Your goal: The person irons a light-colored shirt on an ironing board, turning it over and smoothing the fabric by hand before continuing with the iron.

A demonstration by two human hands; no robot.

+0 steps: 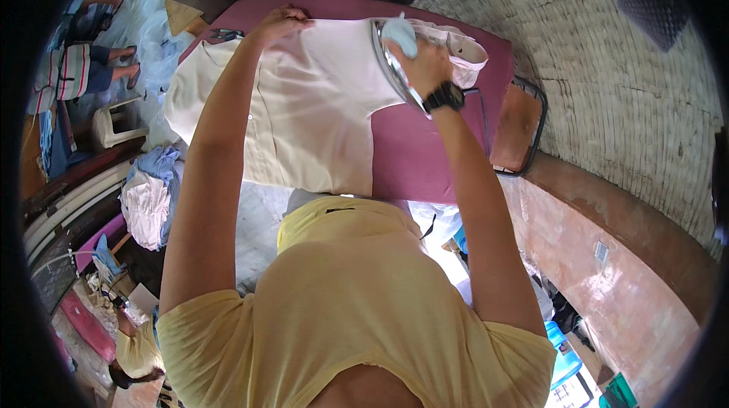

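A cream button-front shirt (304, 127) is spread over a maroon padded ironing board (414, 153). My right hand (425, 66) is wrapped round the handle of an iron (391, 66) with a pale blue-grey top and a shiny metal rim. The iron rests on the shirt's right sleeve, near the far edge, and looks slightly blurred. At the far edge, left of the iron, my left hand (284, 23) has its fingers closed on the shirt's upper border. The collar (467, 55) lies to the right of the iron.
A small dark hand tool (225, 34) lies at the board's far left. A metal-framed rest (520, 127) juts from its right end. Crumpled clothes (149, 199) hang at left, near a beige stool (120, 123). Other people (95, 70) are at left; another person (139, 347) is lower left.
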